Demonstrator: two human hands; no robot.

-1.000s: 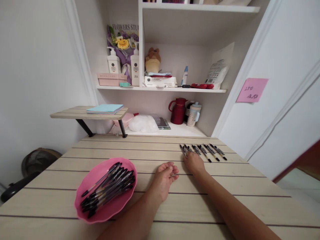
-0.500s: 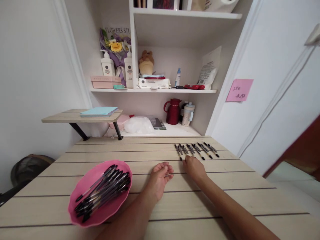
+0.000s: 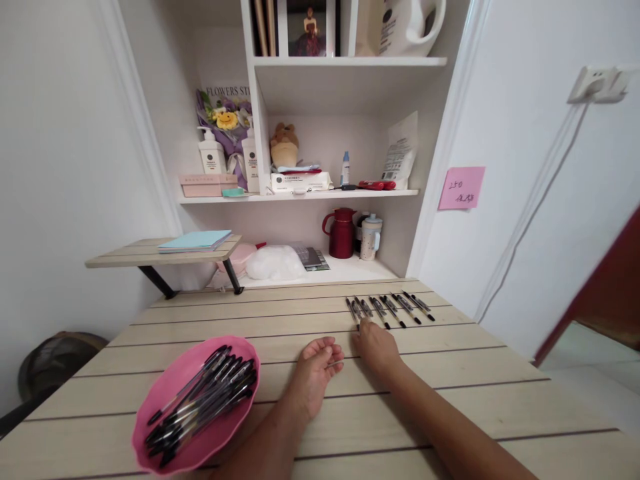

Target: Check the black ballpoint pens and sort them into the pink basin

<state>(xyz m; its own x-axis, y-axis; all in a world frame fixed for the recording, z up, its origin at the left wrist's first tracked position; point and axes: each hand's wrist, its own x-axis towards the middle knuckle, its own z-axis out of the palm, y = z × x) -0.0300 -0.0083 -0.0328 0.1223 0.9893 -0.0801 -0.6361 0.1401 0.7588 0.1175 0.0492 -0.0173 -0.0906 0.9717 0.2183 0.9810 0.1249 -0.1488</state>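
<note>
A loose row of slim black-ended pens (image 3: 393, 310) lies on the plank tabletop, each pointing away from me. My right hand (image 3: 377, 348) is at the near end of the row's left side, its fingers bent down and closed at the lower end of a pen (image 3: 352, 312); the fingertips are partly hidden. Resting palm inward to the left, my left hand (image 3: 316, 373) has loosely curled fingers, thumb apart, and nothing visible in it. A pink scalloped bowl (image 3: 145, 413) at the left holds many similar pens (image 3: 205, 400), heaped lengthwise.
Behind the tabletop (image 3: 450, 413) stands a white shelf unit with a red jug (image 3: 342, 233), a cup (image 3: 371, 237) and a plastic bag (image 3: 275, 262). A small raised shelf (image 3: 120, 253) with blue paper (image 3: 195, 241) stands at the back left. A pink note (image 3: 462, 188) sticks to the right wall.
The camera view has tilted up and shifted slightly. My right hand has moved a little left, closer to the leftmost pens. My left hand keeps nearly the same pose.
</note>
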